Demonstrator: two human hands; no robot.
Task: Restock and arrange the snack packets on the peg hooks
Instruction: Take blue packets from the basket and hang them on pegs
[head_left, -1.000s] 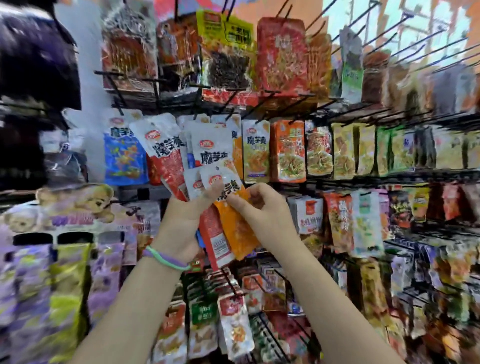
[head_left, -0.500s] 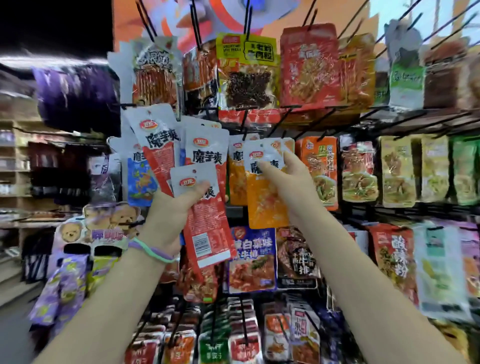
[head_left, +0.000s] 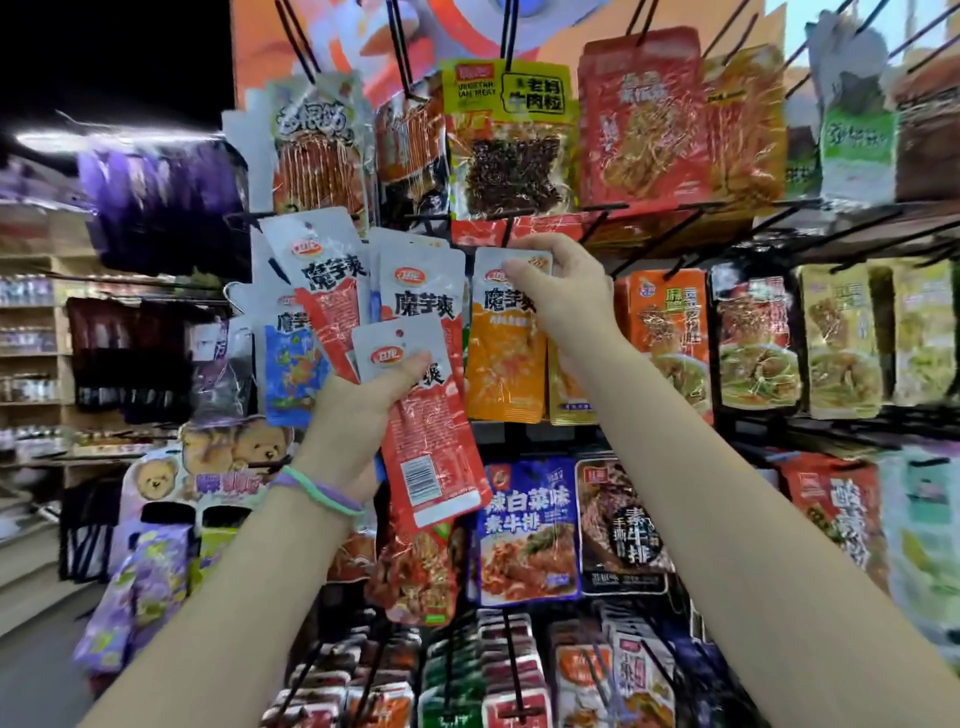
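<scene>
Crowded pegs (head_left: 597, 228); hands (head_left: 558, 291) grip packets (head_left: 506, 353).

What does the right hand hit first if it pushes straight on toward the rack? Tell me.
Probably the peg hook just above the orange packet that the right hand pinches by its top. Depth is unclear, so the packets behind could come first.

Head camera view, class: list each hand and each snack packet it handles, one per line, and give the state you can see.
Left hand: raised, thumb pressing on the red packet, gripping it.
Red packet: off the hooks, tilted, held near its top.
Right hand: raised, fingers pinching the orange packet's top edge.
Orange packet: upright at the peg row; whether it is on a hook cannot be told.
Wristbands: on the left wrist.
</scene>
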